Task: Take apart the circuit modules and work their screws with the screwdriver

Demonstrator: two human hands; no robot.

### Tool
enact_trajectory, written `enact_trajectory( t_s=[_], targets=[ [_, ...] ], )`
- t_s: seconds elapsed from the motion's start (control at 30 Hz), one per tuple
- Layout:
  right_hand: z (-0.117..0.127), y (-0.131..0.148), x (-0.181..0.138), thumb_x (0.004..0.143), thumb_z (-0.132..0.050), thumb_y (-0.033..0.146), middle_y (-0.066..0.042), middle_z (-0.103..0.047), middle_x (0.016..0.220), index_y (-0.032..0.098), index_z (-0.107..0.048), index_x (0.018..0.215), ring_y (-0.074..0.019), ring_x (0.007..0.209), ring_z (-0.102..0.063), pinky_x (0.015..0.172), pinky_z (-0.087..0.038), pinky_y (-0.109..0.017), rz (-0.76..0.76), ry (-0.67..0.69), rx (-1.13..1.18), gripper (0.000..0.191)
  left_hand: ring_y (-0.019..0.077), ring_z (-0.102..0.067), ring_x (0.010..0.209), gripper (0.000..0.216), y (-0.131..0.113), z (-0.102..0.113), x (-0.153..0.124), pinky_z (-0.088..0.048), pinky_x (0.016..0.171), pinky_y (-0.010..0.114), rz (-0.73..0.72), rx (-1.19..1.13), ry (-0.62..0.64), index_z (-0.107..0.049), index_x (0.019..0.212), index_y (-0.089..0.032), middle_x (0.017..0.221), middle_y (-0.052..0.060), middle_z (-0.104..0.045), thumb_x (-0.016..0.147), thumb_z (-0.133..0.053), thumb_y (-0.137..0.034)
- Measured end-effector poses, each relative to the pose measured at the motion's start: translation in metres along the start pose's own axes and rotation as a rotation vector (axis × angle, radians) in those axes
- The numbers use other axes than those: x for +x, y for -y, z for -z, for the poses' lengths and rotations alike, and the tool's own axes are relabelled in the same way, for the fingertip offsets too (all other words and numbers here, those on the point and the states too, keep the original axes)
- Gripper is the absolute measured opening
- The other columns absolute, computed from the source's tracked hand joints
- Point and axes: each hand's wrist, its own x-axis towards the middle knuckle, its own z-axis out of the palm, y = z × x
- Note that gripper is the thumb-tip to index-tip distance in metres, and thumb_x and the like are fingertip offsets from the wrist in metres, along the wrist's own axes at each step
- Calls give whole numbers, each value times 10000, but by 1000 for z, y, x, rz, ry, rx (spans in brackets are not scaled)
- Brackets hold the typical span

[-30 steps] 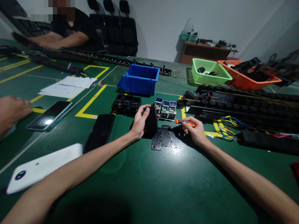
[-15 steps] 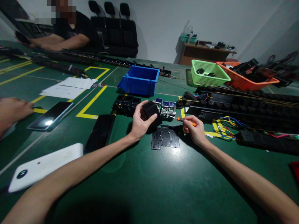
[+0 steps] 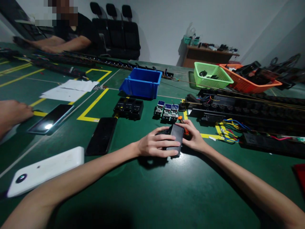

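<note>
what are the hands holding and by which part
The left hand holds the dark box across its face; the right hand has the screwdriver, its exact grip partly hidden.

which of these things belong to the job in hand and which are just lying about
Likely part of the job:
black box in the left hand
orange screwdriver in the right hand
circuit boards just beyond

Probably just lying about:
white device
black phone
papers
</note>
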Motion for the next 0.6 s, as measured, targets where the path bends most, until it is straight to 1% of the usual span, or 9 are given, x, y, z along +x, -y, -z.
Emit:
enact_trajectory(
  t_s=[0.03, 0.1, 0.17, 0.27, 0.3, 0.37, 0.5, 0.57, 0.6],
  targets=[
    [-1, 2, 0, 797, -678, 319, -112, -482, 1216, 245, -544, 1318, -275, 1196, -475, 1031, -410, -459, 23, 14, -36, 543, 235, -656, 981, 248, -1, -2, 0, -366, 1086, 529, 8, 10, 21, -677, 705, -315, 864, 18, -722, 567, -826, -173],
    [-2, 3, 0, 779, -699, 346, -115, -458, 1201, 241, -504, 1351, -277, 1186, -469, 1023, -418, -459, 51, 44, -68, 614, 247, -661, 995, 235, -3, -5, 1, -392, 1063, 524, 3, 33, 8, -673, 693, -313, 878, 31, -732, 566, -831, -195],
    [-3, 3, -1, 772, -710, 384, -111, -452, 1178, 245, -512, 1339, -276, 1156, -478, 992, -442, -452, 71, 47, -89, 617, 255, -668, 1001, 224, -6, -7, 1, -405, 1050, 533, -25, 71, -24, -673, 691, -319, 891, 33, -742, 570, -835, -221],
    [-3, 0, -3, 770, -717, 405, -104, -457, 1138, 257, -519, 1326, -266, 1090, -499, 931, -476, -438, 104, 7, -125, 608, 258, -659, 1057, 209, -7, -7, 0, -396, 1070, 532, -70, 124, 4, -705, 751, -326, 967, 43, -744, 619, -811, -205],
    [-3, -1, -4, 774, -715, 398, -102, -457, 1128, 261, -508, 1336, -262, 1068, -504, 912, -483, -434, 120, -5, -142, 614, 257, -644, 1099, 223, -6, -7, 0, -384, 1085, 526, -97, 143, 23, -719, 803, -329, 1016, 48, -738, 649, -789, -183],
    [-4, -2, -5, 792, -697, 381, -101, -453, 1111, 270, -489, 1356, -257, 1034, -510, 880, -495, -432, 163, -13, -187, 612, 255, -594, 1192, 298, -2, -6, -1, -376, 1101, 517, -197, 196, 37, -724, 935, -329, 1125, 60, -707, 715, -723, -129],
    [-5, -2, -6, 831, -651, 371, -103, -430, 1091, 257, -503, 1358, -252, 1003, -510, 837, -509, -425, 250, -58, -247, 559, 252, -522, 1273, 426, 8, -7, 0, -425, 1065, 523, -475, 330, -47, -645, 1141, -296, 1287, 81, -610, 777, -631, -76],
    [-5, -1, -5, 839, -644, 374, -100, -419, 1074, 246, -507, 1358, -249, 995, -504, 831, -509, -420, 260, -100, -254, 552, 262, -477, 1306, 521, 9, -9, 2, -404, 1080, 532, -528, 359, -63, -563, 1256, -282, 1363, 103, -535, 779, -627, -85],
    [-5, 0, -5, 844, -640, 377, -98, -417, 1065, 243, -514, 1353, -247, 990, -501, 831, -508, -418, 250, -118, -258, 541, 270, -446, 1328, 583, 8, -10, 3, -396, 1087, 529, -510, 334, -78, -509, 1315, -278, 1396, 113, -496, 776, -624, -89]
  ],
)
